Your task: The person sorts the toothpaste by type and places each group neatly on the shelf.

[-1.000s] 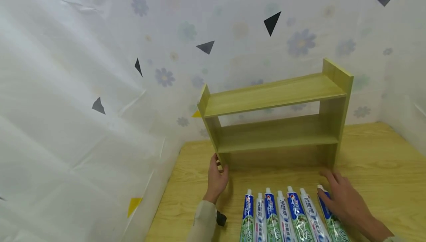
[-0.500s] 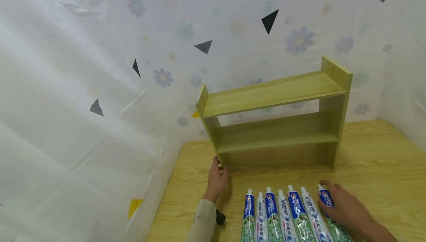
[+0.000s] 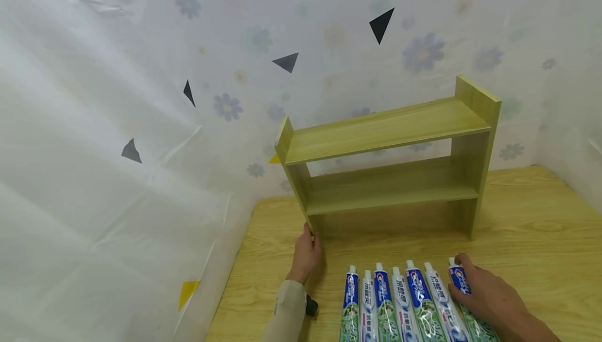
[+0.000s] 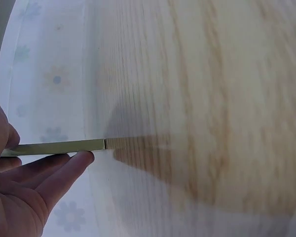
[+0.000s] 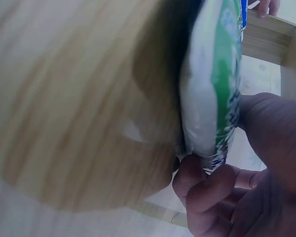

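Note:
A small two-tier wooden shelf stands upright on the table, set at a slight angle. My left hand grips the lower front edge of its left side panel; in the left wrist view the panel passes between thumb and fingers. In front lies a row of several toothpaste tubes, caps toward the shelf, blue-green ones alternating with white ones. My right hand holds the rightmost blue-green toothpaste tube, thumb on its face and fingers curled around its far side, as the right wrist view shows the tube.
The wood-grain table meets a flower-patterned wall covering behind the shelf. A pale plastic sheet rises along the left edge. A black device sits at my left wrist.
My right hand has drawn back from near the shelf's right foot and closed around the rightmost toothpaste tube. My left hand stays at the shelf's left panel. The shelf looks unmoved.

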`<state>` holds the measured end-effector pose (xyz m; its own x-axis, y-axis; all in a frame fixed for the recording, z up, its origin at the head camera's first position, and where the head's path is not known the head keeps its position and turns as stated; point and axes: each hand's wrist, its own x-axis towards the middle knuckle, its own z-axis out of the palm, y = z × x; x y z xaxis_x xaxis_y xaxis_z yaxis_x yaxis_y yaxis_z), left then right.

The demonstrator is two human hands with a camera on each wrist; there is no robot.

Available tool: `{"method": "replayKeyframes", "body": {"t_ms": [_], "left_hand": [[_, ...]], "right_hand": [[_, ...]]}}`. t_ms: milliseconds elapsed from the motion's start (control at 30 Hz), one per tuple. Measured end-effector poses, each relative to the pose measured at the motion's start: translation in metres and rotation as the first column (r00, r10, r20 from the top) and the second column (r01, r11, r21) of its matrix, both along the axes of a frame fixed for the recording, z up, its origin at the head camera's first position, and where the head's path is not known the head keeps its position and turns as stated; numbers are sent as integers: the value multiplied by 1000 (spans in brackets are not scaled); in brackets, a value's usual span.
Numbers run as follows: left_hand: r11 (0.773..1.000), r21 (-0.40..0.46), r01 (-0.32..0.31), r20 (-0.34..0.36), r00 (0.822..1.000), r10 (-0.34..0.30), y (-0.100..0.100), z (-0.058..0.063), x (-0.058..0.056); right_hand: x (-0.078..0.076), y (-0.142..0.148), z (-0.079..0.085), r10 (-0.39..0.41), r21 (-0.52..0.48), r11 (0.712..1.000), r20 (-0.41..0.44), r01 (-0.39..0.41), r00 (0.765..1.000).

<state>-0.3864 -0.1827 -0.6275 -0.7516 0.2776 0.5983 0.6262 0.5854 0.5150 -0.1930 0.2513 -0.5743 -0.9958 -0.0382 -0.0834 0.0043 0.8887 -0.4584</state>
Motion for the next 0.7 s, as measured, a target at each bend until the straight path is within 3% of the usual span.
{"method": "replayKeyframes", "body": {"t_ms": [33, 67, 167, 333, 467, 500, 567, 700], "left_hand": [[1000, -15, -14, -3, 1000, 14, -2, -10, -8], [999, -21, -26, 17, 999, 27, -1, -9, -6], [997, -33, -71, 76, 994, 74, -5, -27, -19], [992, -77, -103, 168, 979, 114, -6, -32, -22], [992, -76, -102, 153, 982, 113, -5, -28, -18], [992, -81, -93, 122, 987, 102, -1, -16, -8], [995, -69, -75, 60, 995, 79, 0, -12, -6], [999, -48, -22, 17, 1000, 23, 6, 16, 14]], "right_hand": [[0, 0, 0, 3, 1, 1000, -2, -3, 1000], [0, 0, -1, 6, -1, 1000, -9, -6, 1000], [0, -1, 0, 14, -16, 1000, -32, -15, 999], [1, -2, 2, 18, -25, 1000, -46, -19, 999], [2, -2, 3, 19, -23, 1000, -24, -19, 1000], [1, -2, 3, 21, -27, 999, -17, -21, 1000], [1, -1, 2, 22, -38, 999, -18, -23, 1000], [2, 0, 1, 28, -61, 998, -49, -31, 998]]}}
